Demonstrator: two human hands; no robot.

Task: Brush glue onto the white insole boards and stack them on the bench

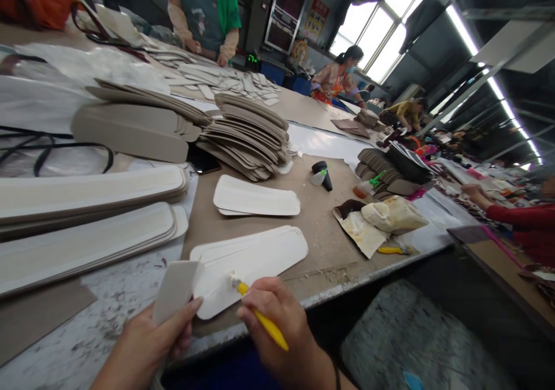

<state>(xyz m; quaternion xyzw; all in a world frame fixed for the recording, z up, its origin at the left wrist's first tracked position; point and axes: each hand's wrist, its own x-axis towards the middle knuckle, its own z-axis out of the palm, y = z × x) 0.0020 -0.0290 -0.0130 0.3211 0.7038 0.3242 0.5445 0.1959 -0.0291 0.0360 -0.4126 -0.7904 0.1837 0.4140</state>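
My left hand (150, 338) pinches a small grey-white card piece (174, 289) at the table's near edge. Closed round a yellow-handled brush (260, 318), my right hand (277, 320) rests the brush's white tip on a long white rounded panel (255, 260) that lies flat just beyond both hands. A second white panel (255, 198) lies further back on the brown table (321, 228).
Stacks of long beige and white panels (91, 205) fill the left. A fanned pile of grey-brown pieces (249, 136) sits mid-table. A black-capped glue bottle (321, 175), a stained rag (390, 216) and a yellow tool (390, 250) lie right. Other people work at the far and right sides.
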